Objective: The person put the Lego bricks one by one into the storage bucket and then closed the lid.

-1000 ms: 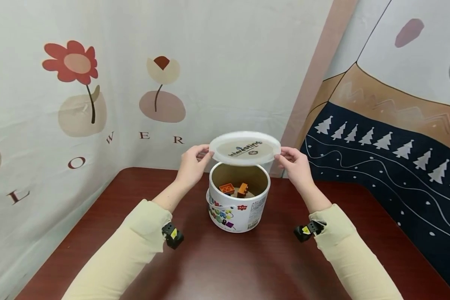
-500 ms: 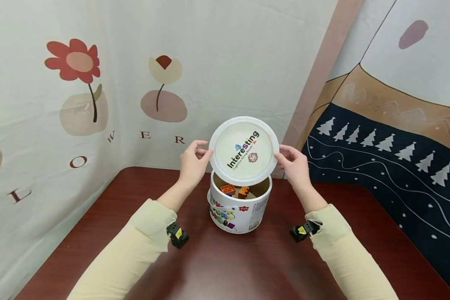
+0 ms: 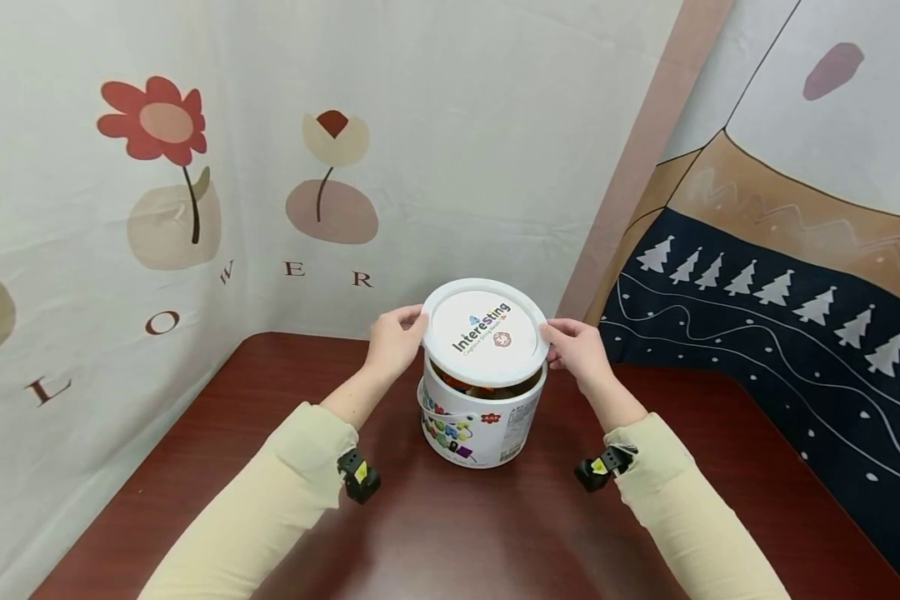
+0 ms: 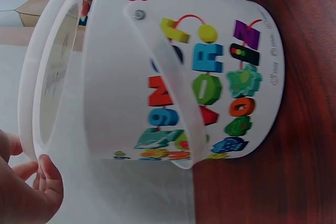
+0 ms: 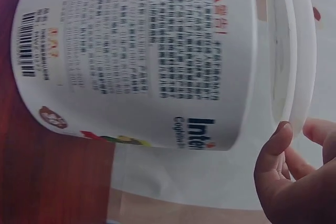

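Note:
A round white lid (image 3: 487,333) printed "Interesting" is held level just above the white bucket (image 3: 480,433), with a gap between the two. My left hand (image 3: 393,342) pinches the lid's left rim, thumb and fingers on its edge, as the left wrist view also shows. On the opposite rim my right hand (image 3: 579,350) pinches the lid the same way. The bucket stands upright on the table, colourful prints on its side. Its white handle (image 4: 173,82) hangs down at the left. Orange pieces inside are mostly hidden under the lid.
The dark red-brown table (image 3: 480,533) carries the bucket near its back edge. Behind it hangs a pale cloth (image 3: 457,150) with flower prints. A dark blue cloth (image 3: 757,333) with white trees borders the right side.
The lid was tilted above the bucket, first edge-on, then facing me. Both hands have lowered and levelled it, so it now covers most of the opening and the orange pieces.

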{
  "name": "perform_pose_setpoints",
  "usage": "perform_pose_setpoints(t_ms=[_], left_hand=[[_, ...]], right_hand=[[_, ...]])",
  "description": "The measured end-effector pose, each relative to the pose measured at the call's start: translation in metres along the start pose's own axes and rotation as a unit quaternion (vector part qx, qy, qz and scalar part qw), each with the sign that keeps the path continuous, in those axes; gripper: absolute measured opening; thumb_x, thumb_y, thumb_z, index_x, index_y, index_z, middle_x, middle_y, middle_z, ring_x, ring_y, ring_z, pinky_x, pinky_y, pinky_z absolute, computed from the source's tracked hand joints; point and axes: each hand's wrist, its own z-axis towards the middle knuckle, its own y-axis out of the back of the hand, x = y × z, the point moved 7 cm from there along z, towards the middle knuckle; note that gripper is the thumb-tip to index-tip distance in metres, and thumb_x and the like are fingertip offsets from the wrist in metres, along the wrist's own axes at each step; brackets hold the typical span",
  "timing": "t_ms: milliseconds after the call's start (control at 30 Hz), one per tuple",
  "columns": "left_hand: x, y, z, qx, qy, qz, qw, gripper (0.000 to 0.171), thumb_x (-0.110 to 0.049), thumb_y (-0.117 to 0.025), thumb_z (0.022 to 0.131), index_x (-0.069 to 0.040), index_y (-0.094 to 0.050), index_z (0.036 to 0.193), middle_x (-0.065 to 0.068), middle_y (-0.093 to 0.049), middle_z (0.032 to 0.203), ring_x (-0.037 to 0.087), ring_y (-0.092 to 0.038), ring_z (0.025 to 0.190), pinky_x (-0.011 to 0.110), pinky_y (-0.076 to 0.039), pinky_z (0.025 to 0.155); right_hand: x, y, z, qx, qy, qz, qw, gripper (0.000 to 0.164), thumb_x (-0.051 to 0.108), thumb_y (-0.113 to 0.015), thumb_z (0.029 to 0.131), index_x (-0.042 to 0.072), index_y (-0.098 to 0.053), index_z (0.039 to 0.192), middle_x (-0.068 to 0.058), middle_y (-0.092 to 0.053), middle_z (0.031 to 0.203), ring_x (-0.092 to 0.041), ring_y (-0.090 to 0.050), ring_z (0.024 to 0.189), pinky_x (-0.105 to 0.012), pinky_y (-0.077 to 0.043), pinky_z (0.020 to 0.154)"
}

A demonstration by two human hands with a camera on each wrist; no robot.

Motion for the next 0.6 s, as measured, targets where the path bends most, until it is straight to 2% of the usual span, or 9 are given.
perform_pose_setpoints(t_ms=[133, 233, 600], left_hand=[[0.011, -0.009, 0.001, 0.016, 0.009, 0.007, 0.9998, 0.040, -0.024, -0.048, 0.096, -0.006, -0.054, 0.131, 0.016, -0.060, 0.124, 0.028, -0.057, 0.116, 0.040, -0.050, 0.093], [0.018, -0.014, 0.000, 0.028, 0.013, 0.013, 0.9995, 0.040, -0.023, -0.048, 0.096, -0.005, -0.054, 0.131, 0.016, -0.059, 0.125, 0.028, -0.058, 0.115, 0.040, -0.050, 0.093], [0.027, -0.022, -0.005, 0.039, 0.024, 0.016, 0.9988, 0.038, -0.022, -0.049, 0.095, -0.003, -0.057, 0.127, 0.018, -0.061, 0.123, 0.030, -0.059, 0.112, 0.043, -0.049, 0.093]], right_hand=[[-0.012, -0.005, 0.002, 0.005, -0.025, -0.036, 0.999, 0.037, 0.023, -0.057, 0.093, 0.002, -0.057, 0.123, -0.006, -0.058, 0.091, -0.008, -0.055, 0.059, -0.027, -0.054, 0.068], [-0.021, -0.007, 0.003, 0.005, -0.041, -0.047, 0.998, 0.037, 0.023, -0.058, 0.092, 0.004, -0.057, 0.123, -0.009, -0.059, 0.094, -0.009, -0.055, 0.061, -0.030, -0.054, 0.071], [-0.030, -0.006, 0.004, 0.013, -0.069, -0.051, 0.996, 0.040, 0.025, -0.058, 0.092, 0.002, -0.054, 0.124, -0.016, -0.059, 0.105, -0.010, -0.056, 0.063, -0.018, -0.051, 0.059]])
